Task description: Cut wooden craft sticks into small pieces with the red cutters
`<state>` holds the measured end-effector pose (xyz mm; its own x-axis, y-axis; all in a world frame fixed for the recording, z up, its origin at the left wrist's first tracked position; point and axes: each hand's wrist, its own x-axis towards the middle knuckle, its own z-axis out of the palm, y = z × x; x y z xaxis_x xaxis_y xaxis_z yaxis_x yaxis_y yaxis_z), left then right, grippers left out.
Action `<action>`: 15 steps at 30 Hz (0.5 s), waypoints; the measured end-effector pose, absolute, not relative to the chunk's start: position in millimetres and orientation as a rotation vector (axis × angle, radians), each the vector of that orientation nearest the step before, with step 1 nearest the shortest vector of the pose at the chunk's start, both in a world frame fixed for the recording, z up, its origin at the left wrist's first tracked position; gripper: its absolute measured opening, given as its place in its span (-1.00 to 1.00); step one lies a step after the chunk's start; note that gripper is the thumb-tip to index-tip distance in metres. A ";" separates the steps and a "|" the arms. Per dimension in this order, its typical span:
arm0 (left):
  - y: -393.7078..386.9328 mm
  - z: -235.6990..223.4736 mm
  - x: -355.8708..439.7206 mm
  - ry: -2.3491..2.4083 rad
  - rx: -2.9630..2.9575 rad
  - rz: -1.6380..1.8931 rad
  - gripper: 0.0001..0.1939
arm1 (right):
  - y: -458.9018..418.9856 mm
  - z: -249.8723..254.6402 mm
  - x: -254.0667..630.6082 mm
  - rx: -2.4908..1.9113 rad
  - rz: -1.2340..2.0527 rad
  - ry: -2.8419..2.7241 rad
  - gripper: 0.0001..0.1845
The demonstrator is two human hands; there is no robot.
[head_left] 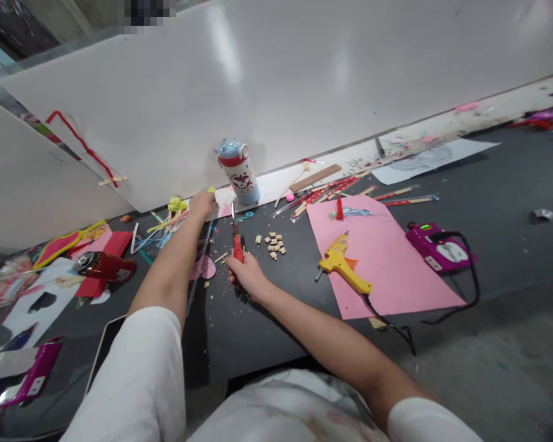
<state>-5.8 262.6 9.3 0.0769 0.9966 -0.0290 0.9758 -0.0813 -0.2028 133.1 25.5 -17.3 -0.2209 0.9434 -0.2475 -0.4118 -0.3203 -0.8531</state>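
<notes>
My right hand (247, 274) is wrapped round red-handled shears (238, 247), whose narrow metal tip points away from me. Just right of the tip, several small cut pieces of wood (274, 244) lie in a loose group on the dark table. Farther back, my left hand (203, 205) is closed by the foot of the white board, with a bit of yellow showing at its fingertips. What it holds, if anything, is too small to make out. A blue and white bottle (240, 175) stands upright to the right of that hand.
A yellow glue gun (345, 264) lies on a pink sheet (396, 279), its cord trailing over the front edge. Right of it sits a purple power box (440, 248). Red-wrapped sticks (327, 195) lie along the back. On the left are a red can (105, 266) and craft scraps.
</notes>
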 end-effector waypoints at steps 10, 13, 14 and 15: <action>253.3 31.5 -8.9 -2.081 -2.170 0.176 -0.66 | 26.5 -12.5 136.4 -0.986 1.762 -0.708 -0.86; 237.4 48.3 -15.5 -2.030 -2.182 0.116 -0.66 | 27.4 -11.6 138.6 -0.978 1.758 -0.692 -0.84; 229.9 52.9 -17.8 -2.010 -2.200 0.108 -0.68 | 27.7 -11.5 139.3 -0.974 1.757 -0.688 -0.82; 221.4 56.4 -19.8 -1.993 -2.229 0.109 -0.71 | 27.8 -11.5 139.9 -0.965 1.757 -0.683 -0.81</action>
<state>-19.8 221.4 56.4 0.1146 0.9924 0.0455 0.9815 -0.1061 -0.1593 139.9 27.8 -11.5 -0.2041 0.9321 -0.2992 -0.4850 -0.3617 -0.7962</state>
